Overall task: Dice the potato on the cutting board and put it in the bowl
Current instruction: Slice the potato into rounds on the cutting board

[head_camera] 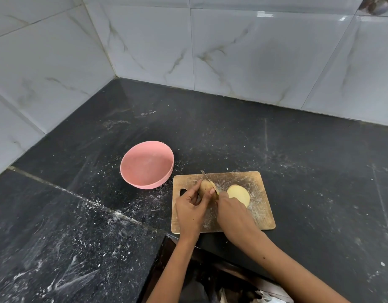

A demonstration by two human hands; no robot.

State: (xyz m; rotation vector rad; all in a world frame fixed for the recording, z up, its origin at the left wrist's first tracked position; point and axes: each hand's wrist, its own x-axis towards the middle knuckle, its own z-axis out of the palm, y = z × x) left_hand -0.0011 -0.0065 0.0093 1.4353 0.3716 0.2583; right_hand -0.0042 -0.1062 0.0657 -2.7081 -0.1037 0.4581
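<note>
left hand [192, 207] pinching potato half [206, 186] on cutting board [260, 206] | right hand [231, 212] gripping knife [207, 178] | bowl [146, 165] empty, I judge | risk: rounded half rolls, blade near left fingertips

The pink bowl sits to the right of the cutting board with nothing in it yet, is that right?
Not quite. The head view shows the pink bowl to the left of the cutting board, not the right. It does have nothing in it yet.
</note>
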